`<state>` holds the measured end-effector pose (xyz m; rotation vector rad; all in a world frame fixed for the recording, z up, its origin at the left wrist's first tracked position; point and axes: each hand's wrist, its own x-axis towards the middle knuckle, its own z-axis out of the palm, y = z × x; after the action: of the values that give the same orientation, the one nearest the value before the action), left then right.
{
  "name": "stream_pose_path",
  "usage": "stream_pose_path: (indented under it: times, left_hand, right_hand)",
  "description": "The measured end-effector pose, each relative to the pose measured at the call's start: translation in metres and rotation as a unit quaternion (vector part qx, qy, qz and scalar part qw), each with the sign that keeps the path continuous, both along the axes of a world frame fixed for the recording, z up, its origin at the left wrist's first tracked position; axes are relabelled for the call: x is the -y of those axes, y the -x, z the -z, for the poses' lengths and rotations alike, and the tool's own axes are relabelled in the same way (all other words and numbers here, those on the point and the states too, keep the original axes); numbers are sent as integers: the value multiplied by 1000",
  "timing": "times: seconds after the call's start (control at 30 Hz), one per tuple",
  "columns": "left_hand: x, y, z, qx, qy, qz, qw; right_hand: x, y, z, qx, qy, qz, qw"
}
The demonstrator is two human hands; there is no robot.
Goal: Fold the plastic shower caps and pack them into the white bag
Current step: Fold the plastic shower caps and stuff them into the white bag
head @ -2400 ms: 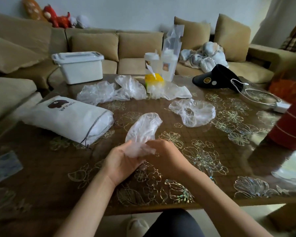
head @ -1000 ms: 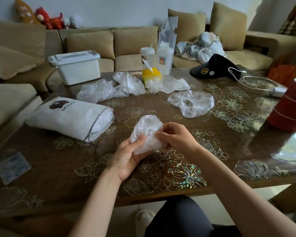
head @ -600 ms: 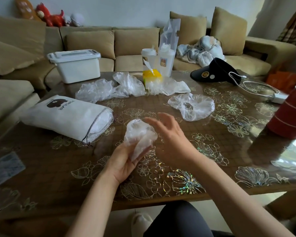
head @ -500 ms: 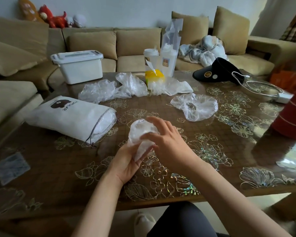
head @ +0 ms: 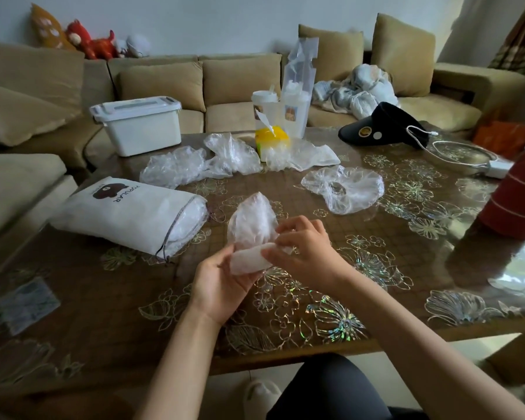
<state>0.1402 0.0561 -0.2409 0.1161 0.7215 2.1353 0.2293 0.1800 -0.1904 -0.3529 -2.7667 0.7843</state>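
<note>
A clear plastic shower cap [head: 252, 225], partly rolled at its lower end, is held above the table between both hands. My left hand [head: 222, 283] cups the rolled end from below with thumb and fingers curled round it. My right hand [head: 303, 247] pinches the same end from the right. The white bag [head: 125, 212] with a bear print lies on its side at the left, its open mouth facing right with clear plastic inside. Another shower cap [head: 343, 189] lies spread out at the right, and more crumpled caps [head: 194, 162] lie farther back.
The glass-topped table [head: 103, 298] has a floral pattern. A white lidded box [head: 140, 125], a yellow pack [head: 272, 140], two cups [head: 281, 112] and a black visor [head: 382, 125] stand at the back. A red cup [head: 519, 195] and a charger cable [head: 461, 153] are at the right. A sofa surrounds the table.
The long cap was folded into a smaller bundle. My right hand let go for a moment, then came back and now pinches the lower end, which is rolled up.
</note>
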Motion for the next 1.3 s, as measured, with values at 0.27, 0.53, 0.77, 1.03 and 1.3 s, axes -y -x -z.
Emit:
stream_pose_path:
  times: [0.27,0.53,0.77,1.03,1.3]
  left_hand:
    - [3,-6,2,-126,77,34,988]
    - [10,-8,-5,-138,106,5,985]
    - [-5,-20,-5,-118,120,-4,986]
    - [-6,-11,-2,-86,99,-29,991]
    - [-10,-18,12,-88,113,-137,980]
  right_hand:
    - [2,0,14,-5,26,35,999]
    - [4,5,22,-13,402,11,915]
    - [-13,1,34,-30,495,46,867]
    - [-16,20,31,-40,553,35,832]
    - [-19,20,35,-46,523,51,850]
